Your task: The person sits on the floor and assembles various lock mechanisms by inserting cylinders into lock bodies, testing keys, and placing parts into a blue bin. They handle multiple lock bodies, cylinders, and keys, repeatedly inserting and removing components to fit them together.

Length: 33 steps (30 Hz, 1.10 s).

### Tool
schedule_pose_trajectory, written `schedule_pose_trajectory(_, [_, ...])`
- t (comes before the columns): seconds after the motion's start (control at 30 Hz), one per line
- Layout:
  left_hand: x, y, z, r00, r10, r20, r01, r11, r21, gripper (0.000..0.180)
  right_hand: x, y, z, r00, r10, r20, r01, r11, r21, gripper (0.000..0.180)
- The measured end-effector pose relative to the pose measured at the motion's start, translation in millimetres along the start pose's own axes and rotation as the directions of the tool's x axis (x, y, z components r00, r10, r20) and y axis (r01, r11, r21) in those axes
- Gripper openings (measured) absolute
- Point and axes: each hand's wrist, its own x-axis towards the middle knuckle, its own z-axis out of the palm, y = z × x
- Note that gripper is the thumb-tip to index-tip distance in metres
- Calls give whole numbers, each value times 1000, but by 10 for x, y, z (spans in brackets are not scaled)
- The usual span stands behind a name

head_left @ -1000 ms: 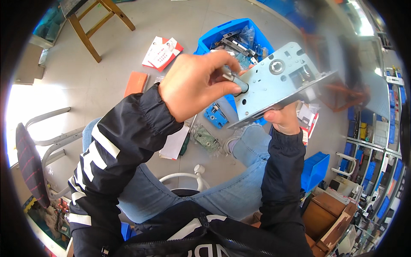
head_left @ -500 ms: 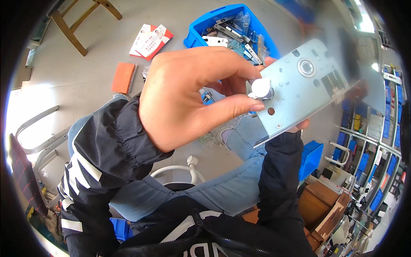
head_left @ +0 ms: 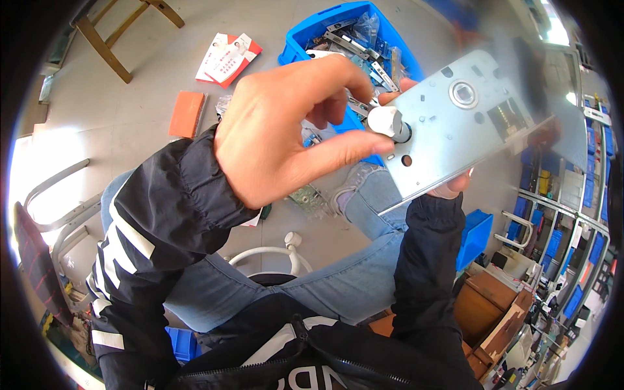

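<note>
Head view, sole entry.

Item: lock case (head_left: 448, 133), flat, pale metal, pierced; right of centre, raised above the floor and tilted, broad face toward the camera. Probably angled so to keep the holes in sight and the near end within the left hand's reach.

Item: cylinder (head_left: 385, 121), short, white-ended, standing out from the case's near end.

Item: right hand (head_left: 456, 186), mostly behind the case; digits show at its upper and lower edges, closed on it from beneath. Seemingly the sole support, leaving the front face unobstructed.

Item: left hand (head_left: 276, 133), centre of frame; thumb and index finger set apart on either side of the cylinder, thumb at its lower side. Whether they press on it cannot be told.

Surroundings: blue bin (head_left: 292, 51), upper centre, holding metal parts (head_left: 385, 77); its near side is covered by the left hand and case. Red-and-white leaflets (head_left: 229, 58) and orange block (head_left: 186, 114), upper left, on the floor. Wooden stool (head_left: 104, 49), upper left corner. Bagged green part (head_left: 307, 197), below the left hand, partly masked by it. Blue tray (head_left: 474, 239), right of the right sleeve (head_left: 426, 260). Shelving (head_left: 552, 218), right edge. Upper right: blurred, contents unclear.
</note>
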Motion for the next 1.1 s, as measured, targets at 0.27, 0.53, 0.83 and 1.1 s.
schedule_pose_trajectory(0.27, [54,-6,-33,985,169,13,-169,985,-17,36,9,-84,-43,995,66,81,-58,994,-89,96])
schedule_pose_trajectory(0.53, [32,18,-52,998,59,-6,-59,998,1,38,20,9,-28,993,66,95,-58,995,-84,99])
schedule_pose_trajectory(0.83, [79,74,-106,992,123,-7,-121,986,112,21,-87,131,-58,969,213,-122,-105,809,578,82])
schedule_pose_trajectory(1.1, [100,-3,-5,993,-83,-87,68,983,-171,22,-30,101,29,971,197,-134,-172,969,178,82])
